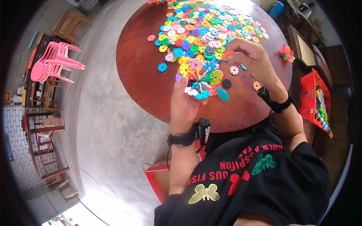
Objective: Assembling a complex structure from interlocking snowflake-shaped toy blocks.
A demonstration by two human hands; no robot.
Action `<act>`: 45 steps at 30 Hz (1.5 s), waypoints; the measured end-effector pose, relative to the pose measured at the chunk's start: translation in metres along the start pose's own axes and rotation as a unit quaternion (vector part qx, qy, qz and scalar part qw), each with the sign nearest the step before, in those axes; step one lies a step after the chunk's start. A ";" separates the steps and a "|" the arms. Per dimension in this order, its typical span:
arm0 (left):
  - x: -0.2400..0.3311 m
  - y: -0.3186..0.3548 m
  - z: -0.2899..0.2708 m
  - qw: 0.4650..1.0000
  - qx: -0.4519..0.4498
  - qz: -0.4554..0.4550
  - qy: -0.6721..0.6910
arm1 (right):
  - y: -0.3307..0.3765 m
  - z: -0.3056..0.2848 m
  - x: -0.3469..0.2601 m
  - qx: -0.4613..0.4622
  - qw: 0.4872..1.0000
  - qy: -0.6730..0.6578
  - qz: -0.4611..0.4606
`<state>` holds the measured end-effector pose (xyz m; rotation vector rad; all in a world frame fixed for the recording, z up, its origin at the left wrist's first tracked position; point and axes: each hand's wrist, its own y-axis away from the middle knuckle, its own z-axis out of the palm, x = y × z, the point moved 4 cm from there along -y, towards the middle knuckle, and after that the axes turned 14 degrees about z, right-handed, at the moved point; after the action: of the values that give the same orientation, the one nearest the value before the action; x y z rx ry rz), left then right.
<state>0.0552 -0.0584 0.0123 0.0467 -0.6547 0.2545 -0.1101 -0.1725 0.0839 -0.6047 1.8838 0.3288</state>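
**Snowflake discs all over the round bench**

Left hand [184, 100] up over the near part of the round brown bench [139, 67], fingers [183, 81] wrapped around a half-built cluster of interlocking discs [201, 81]. Cluster a spiky mix of pink, yellow, teal and green pieces slotted edge into edge, sitting right at the fingertips, above the wood rather than flat on it. Black strap with a small device on that wrist [186, 137].

Right hand [250, 60] just beyond and to the right of the cluster, fingertips pinched on a single orange disc [227, 55], held close to the edge of the big pile. Black band on that wrist too.

Big pile of loose discs [203, 26] spread across the far half of the bench, every colour going. A few strays nearer: blue disc [162, 67], black disc [226, 83], small orange one [256, 85]. Finished little multicolour ball [287, 52] off at the right edge of the bench.

Red basket [315, 100] on the right beside the bench, stacked pink plastic chairs [54, 62] well off to the left on the concrete floor.
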 end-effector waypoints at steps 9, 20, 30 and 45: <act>-0.001 -0.004 0.022 0.999 0.000 0.044 -0.028 | 0.020 0.013 -0.001 0.006 0.999 -0.022 0.028; -0.010 -0.004 0.010 0.993 0.054 -0.027 0.105 | 0.025 0.018 0.008 0.025 0.999 -0.035 0.003; -0.017 -0.004 0.008 0.993 0.050 -0.024 0.108 | 0.031 0.021 0.003 0.069 0.989 0.085 -0.102; -0.017 -0.003 0.009 0.996 0.083 0.013 0.016 | 0.027 0.019 0.005 0.038 0.983 0.135 -0.122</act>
<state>0.0373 -0.0665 0.0094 0.1941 -0.6017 0.3332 -0.1117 -0.1417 0.0705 -0.8530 2.0403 0.0140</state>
